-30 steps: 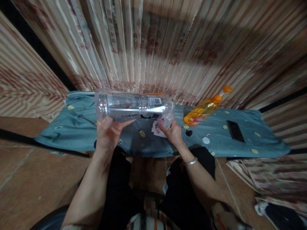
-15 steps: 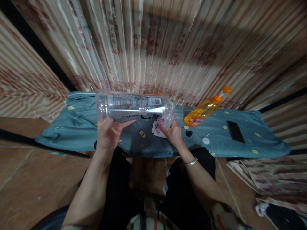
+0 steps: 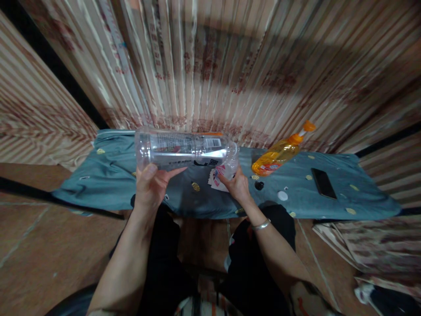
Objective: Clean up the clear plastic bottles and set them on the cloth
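In the head view, both hands were on the job: the left hand (image 3: 149,184) gripped the base end of a large clear plastic bottle (image 3: 180,151), thumb up against its near wall, index finger stretched along the underside, a spread that probably steadied the long, light body. And there was the right hand (image 3: 239,184), closed around the neck end, so the bottle lay sideways between the two grips, its barcode toward the wearer. Support at both ends, presumably, kept it from tipping! Under the right thumb sat a pink-and-white serrated-edged packet (image 3: 219,186), apparently pinched against the neck; whether anything had gone inside, one could not tell.

Just beyond the right grip, an orange pump bottle (image 3: 278,156) leaned outward at the top, perhaps only through the wide lens. Closer to that wrist came a small black object (image 3: 259,186) and a white disc (image 3: 282,195), with a smartphone (image 3: 324,183) farther out, all on teal cloth (image 3: 179,204), seemingly set aside to leave the space between the hands free.
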A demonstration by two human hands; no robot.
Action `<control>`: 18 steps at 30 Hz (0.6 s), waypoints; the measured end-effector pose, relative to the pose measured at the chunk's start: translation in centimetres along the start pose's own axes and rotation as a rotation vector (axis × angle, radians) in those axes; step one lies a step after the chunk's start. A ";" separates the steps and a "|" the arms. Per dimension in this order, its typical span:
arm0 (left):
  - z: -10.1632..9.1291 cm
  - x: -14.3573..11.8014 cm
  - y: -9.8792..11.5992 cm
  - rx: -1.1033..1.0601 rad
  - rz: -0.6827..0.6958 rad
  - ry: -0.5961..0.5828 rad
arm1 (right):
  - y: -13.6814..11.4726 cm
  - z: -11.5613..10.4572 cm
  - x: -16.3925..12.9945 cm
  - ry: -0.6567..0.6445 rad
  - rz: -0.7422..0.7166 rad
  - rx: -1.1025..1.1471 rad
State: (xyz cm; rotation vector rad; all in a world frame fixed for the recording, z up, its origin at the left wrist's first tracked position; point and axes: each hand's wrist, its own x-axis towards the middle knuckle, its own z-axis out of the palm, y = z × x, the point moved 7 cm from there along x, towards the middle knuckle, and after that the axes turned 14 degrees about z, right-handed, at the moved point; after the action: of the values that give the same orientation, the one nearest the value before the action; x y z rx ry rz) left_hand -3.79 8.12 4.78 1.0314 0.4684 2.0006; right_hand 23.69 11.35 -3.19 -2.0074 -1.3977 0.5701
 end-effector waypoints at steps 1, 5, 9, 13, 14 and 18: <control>0.0 0.0 0.0 0.002 0.000 0.000 | 0.0 0.0 0.0 0.001 0.000 0.004; -0.1 -0.1 0.1 0.019 -0.003 0.008 | 0.0 0.1 0.0 0.001 0.008 -0.012; -0.1 -0.1 -0.1 0.019 -0.027 0.020 | -0.2 0.1 0.0 0.000 -0.013 -0.014; -0.2 -0.1 -0.1 0.026 -0.045 0.020 | -0.2 0.0 -0.1 -0.007 -0.001 -0.017; -0.2 -0.1 -0.1 0.028 -0.047 0.018 | -0.2 0.0 -0.1 -0.008 0.006 -0.020; -0.3 -0.1 -0.2 0.017 -0.037 0.010 | -0.3 0.1 -0.1 -0.016 0.016 -0.022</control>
State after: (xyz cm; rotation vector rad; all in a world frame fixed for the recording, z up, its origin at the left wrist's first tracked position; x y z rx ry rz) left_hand -3.93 8.14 4.44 1.0165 0.5065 1.9733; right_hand 23.43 11.32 -3.03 -2.0368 -1.4047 0.5818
